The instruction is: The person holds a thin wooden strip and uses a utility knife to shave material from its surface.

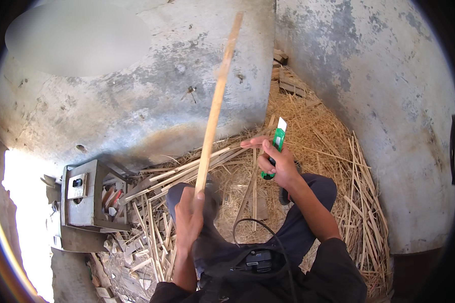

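A long, flat wooden strip (215,108) rises from my left hand (188,216), whose fingers wrap round its lower end. It stands nearly upright, its top leaning slightly right in front of the wall. My right hand (284,167) grips a green utility knife (278,141) with the pale blade out and pointing up. The index finger of that hand stretches left, toward the strip but apart from it. The knife does not touch the strip. Both hands are above my bent knees.
Wooden strips (187,174) lie in piles to the left, and more strips (361,222) line the right wall. Shavings (308,126) cover the floor ahead. A grey wooden stool (83,214) lies at left. A black cable (275,235) loops over my lap from a small device (258,260).
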`<act>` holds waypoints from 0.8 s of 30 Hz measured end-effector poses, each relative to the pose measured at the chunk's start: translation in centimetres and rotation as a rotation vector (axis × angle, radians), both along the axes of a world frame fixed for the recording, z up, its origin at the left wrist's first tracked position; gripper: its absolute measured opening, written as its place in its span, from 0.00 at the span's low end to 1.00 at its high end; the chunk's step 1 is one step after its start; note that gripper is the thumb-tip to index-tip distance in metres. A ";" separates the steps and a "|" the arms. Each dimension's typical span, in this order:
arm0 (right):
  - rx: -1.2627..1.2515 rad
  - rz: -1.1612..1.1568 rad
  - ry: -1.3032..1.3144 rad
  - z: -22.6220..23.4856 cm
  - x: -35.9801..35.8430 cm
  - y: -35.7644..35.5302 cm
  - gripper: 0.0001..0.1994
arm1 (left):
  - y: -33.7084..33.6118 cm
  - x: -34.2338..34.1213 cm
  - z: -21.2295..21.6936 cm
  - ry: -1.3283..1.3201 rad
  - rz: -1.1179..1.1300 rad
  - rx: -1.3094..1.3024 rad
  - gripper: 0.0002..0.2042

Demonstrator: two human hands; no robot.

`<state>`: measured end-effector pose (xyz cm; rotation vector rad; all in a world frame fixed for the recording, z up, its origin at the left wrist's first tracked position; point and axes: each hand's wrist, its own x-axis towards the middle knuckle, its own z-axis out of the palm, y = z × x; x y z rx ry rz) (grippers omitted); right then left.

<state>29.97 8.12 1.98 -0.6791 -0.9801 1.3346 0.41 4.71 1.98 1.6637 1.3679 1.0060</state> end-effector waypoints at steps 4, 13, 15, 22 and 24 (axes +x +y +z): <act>-0.008 -0.084 0.093 -1.1 0.8 0.8 0.15 | 0.5 0.5 -0.2 -0.043 -0.039 -0.045 0.15; 0.199 -0.045 -0.098 -0.7 2.8 -0.6 0.15 | 2.6 0.3 0.4 -0.203 0.059 -0.050 0.17; 0.220 -0.034 -0.105 -1.0 3.3 -0.8 0.17 | 2.7 0.5 0.9 -0.235 0.086 -0.018 0.17; -0.071 -0.149 -0.036 0.2 3.3 -1.0 0.15 | 3.6 1.9 1.7 -0.175 0.127 0.067 0.16; -0.193 -0.172 -0.323 -0.5 3.6 -0.6 0.19 | 3.8 2.3 1.8 -0.061 0.123 0.099 0.15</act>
